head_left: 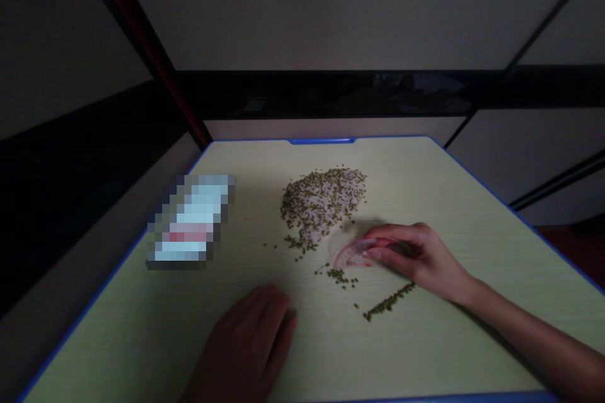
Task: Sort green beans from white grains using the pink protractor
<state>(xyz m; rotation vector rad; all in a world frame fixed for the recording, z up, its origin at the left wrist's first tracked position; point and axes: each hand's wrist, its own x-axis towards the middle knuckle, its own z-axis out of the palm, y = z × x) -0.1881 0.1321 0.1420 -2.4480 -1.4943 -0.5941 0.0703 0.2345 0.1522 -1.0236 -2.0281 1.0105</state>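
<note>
One clear plastic piece (352, 253) with a pinkish-red curved rim is above the bench (449, 340), right of the middle and just on the near side of the heap (324, 204). Its long axis runs roughly left to right, its free end pointing left and slightly near, its other end in the right hand (428, 258). The right hand's fingers (397, 230) are nearly closed, thumb against the others, pinching the plastic's right end. That end is covered by them, and the transparent body is faint, so its full outline is hard to make out. The left hand (250, 334) rests near and left of the middle with its fingers bent and close together; its palm side is hidden, so whether it holds anything cannot be told, and its wrist is cut off at the near edge. There is one large heap of green beans and pale grains, plus two smaller groups of green beans: a loose cluster (336, 275) just near the plastic's tip, and a narrow row (390, 302) slanting from near left to far right, ending close by the right hand. The beans are too many to count. One blocked-out bright slab (193, 214) lies at the left, its details unreadable.
</note>
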